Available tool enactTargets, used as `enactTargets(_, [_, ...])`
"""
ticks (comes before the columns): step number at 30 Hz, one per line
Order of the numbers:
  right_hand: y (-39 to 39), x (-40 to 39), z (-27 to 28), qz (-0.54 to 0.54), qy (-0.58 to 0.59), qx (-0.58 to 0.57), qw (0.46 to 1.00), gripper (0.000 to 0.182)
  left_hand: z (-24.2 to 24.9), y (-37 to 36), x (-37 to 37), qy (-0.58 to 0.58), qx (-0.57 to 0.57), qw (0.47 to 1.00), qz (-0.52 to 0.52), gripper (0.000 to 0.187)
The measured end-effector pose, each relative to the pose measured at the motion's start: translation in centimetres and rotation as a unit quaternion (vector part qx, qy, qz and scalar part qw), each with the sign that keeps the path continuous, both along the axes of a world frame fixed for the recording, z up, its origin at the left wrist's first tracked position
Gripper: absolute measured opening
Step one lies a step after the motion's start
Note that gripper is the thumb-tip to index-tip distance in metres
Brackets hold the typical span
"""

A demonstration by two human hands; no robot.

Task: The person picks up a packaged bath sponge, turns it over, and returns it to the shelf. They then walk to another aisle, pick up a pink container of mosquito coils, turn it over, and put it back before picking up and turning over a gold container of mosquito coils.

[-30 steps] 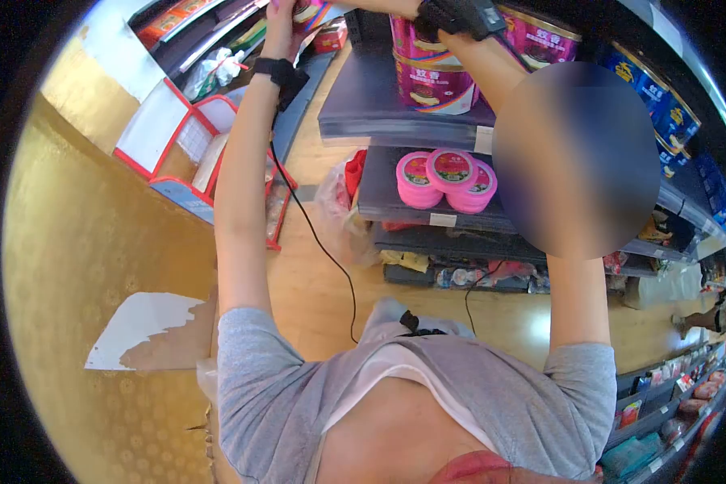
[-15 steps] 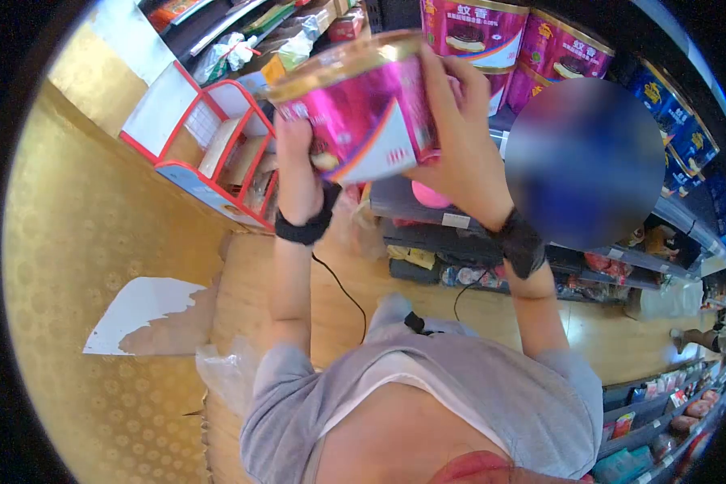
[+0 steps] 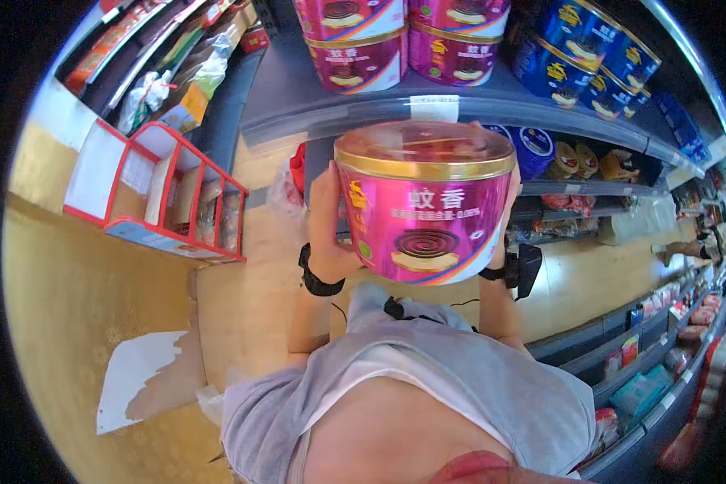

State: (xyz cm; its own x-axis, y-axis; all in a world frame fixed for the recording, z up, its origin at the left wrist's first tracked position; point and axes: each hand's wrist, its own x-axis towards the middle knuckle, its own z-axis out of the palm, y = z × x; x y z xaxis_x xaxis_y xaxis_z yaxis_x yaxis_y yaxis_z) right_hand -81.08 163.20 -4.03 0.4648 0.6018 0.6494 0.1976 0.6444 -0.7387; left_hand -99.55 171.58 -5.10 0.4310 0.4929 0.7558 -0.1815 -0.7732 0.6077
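Hands first, in the head view, the only one: the left hand [image 3: 328,211] grips the left side of a pink tin [image 3: 424,206], and the right hand [image 3: 504,234] is almost wholly hidden behind the tin's right side, only a wrist strap and a sliver of fingers showing, so I judge it is gripping too but cannot see the fingers close. Each wrist wears a black band [image 3: 319,278] with a cable running down to the grey shirt [image 3: 427,379].

The tin is held upright in the air in front of the chest, label facing the camera (a coil picture and printed characters on it), its clear lid with gold rim on top. It touches no shelf. It hangs level with the front edge of the upper shelf [image 3: 427,109], where more pink tins [image 3: 355,48] stand in stacked rows near that edge, with blue tins [image 3: 577,48] toward the shelf's right end.

As for progress, my reading is that the tin is off the shelf and in hand, and nothing shows it set down anywhere yet.

Room for moving looks fair: open wooden floor [image 3: 250,298] lies below and to the left of the arms, while the shelf edges run close ahead and along the right. A red rack [image 3: 189,194] stands at the floor's left side, well apart from the tin.
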Motion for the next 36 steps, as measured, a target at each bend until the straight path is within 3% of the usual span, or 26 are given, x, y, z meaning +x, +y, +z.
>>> enactTargets(1, [0.9,0.9,-1.4,0.015,-0.079,0.058,0.995,0.073,-0.1,0.3,0.1,0.086,0.104,0.985,0.105,0.108])
enactTargets(5, [0.1,1.0,-4.5,0.029,-0.006,0.033,0.999,0.072,0.9,0.2,1.2,0.039,0.111,0.991,0.065,0.102])
enactTargets(7, [-0.4,0.8,-4.6,0.039,0.014,-0.005,0.999,0.070,1.0,-0.5,1.7,-0.074,-0.111,0.983,-0.123,0.101])
enactTargets(10, [-0.7,0.9,-4.7,0.052,0.052,-0.035,0.997,0.075,0.5,-0.5,2.0,-0.089,-0.125,0.980,-0.129,0.099])
enactTargets(13, [-1.3,0.7,-3.8,0.022,-0.030,-0.041,0.998,0.085,0.9,-0.8,1.8,-0.057,-0.170,0.976,-0.124,0.099])
enactTargets(15, [-1.6,0.6,-3.8,0.015,-0.042,-0.046,0.998,0.095,0.5,-0.7,1.7,-0.046,-0.152,0.981,-0.114,0.100])
enactTargets(19, [-2.3,0.1,-3.3,-0.030,-0.096,-0.095,0.990,0.097,0.2,-0.9,1.5,-0.041,-0.136,0.986,-0.091,0.102])
enactTargets(21, [-2.0,0.1,-4.3,0.104,0.133,-0.073,0.983,0.096,0.1,-1.0,1.5,-0.041,-0.145,0.985,-0.089,0.102])
enactTargets(27, [-2.5,-0.2,-3.3,0.015,0.022,-0.120,0.992,0.097,0.1,-1.3,1.3,-0.038,-0.174,0.981,-0.074,0.102])
enactTargets(36, [-4.1,-0.4,-2.5,0.027,0.077,-0.089,0.993,0.093,0.2,-1.5,2.2,-0.034,-0.183,0.973,-0.137,0.105])
